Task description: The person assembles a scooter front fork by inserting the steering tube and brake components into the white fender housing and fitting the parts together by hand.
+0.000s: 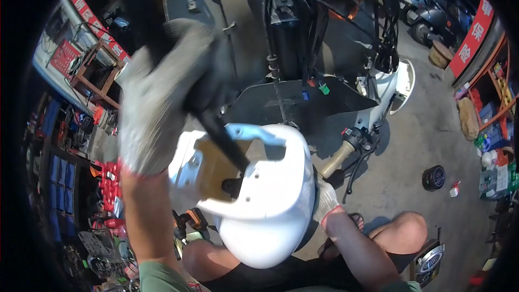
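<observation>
Head view: a scooter stands stripped, its wiring bare.
Left hand (pixel 162 94): gloved and blurred, closed around a dark tool shaft (pixel 224 140) reaching into the white body panel (pixel 270 194).
Right hand (pixel 326 200): gloved, steadying the panel's far edge; grip hidden, cannot tell.
Progress: panel off the scooter frame (pixel 292 48), resting at the knees; refitting looks undone.
Signs: red banners (pixel 473 35) upper right and upper left.
Packages: round dark tin (pixel 433 178) on the floor; red boxes (pixel 108 186) at left.

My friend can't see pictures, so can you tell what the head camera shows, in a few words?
A person sitting on a workshop floor steadies a white scooter body panel with the gloved right hand at its edge, while the gloved left hand grips a dark tool whose tip reaches into the panel. A stripped scooter frame with loose cables stands just ahead.
</observation>
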Action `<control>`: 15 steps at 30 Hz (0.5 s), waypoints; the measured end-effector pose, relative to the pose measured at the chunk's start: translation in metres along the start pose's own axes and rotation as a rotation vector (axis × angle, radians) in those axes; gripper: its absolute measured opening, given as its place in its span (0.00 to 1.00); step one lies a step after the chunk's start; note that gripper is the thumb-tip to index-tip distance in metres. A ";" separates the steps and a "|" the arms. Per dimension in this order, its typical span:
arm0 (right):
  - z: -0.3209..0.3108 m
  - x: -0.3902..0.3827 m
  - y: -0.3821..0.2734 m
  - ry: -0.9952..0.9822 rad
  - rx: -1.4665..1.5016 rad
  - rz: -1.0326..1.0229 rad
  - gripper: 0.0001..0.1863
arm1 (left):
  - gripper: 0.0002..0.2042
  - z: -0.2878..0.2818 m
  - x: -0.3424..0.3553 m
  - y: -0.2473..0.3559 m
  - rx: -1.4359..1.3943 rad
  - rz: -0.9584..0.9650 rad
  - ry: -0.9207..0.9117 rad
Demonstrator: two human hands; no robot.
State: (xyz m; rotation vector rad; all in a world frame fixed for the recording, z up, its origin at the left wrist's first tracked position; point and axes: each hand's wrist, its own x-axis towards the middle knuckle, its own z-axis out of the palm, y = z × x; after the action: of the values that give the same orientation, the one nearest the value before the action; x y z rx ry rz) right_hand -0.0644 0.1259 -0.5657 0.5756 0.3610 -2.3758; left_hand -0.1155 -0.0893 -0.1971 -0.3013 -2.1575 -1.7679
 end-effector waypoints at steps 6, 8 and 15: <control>-0.013 -0.002 0.018 -0.249 -0.149 -0.109 0.27 | 0.19 -0.002 -0.012 0.008 0.134 0.134 -0.023; -0.003 -0.003 0.026 -0.197 -0.195 -0.118 0.26 | 0.19 -0.009 -0.021 0.014 0.158 0.135 -0.037; 0.003 -0.016 0.032 -0.274 -0.042 -0.021 0.26 | 0.27 -0.025 -0.062 0.035 0.400 0.157 -0.012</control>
State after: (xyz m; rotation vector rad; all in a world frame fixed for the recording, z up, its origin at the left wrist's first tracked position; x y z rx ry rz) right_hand -0.0329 0.1096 -0.5587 0.2226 0.2946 -2.4206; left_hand -0.0426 -0.1039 -0.1846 -0.3655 -2.3592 -1.2196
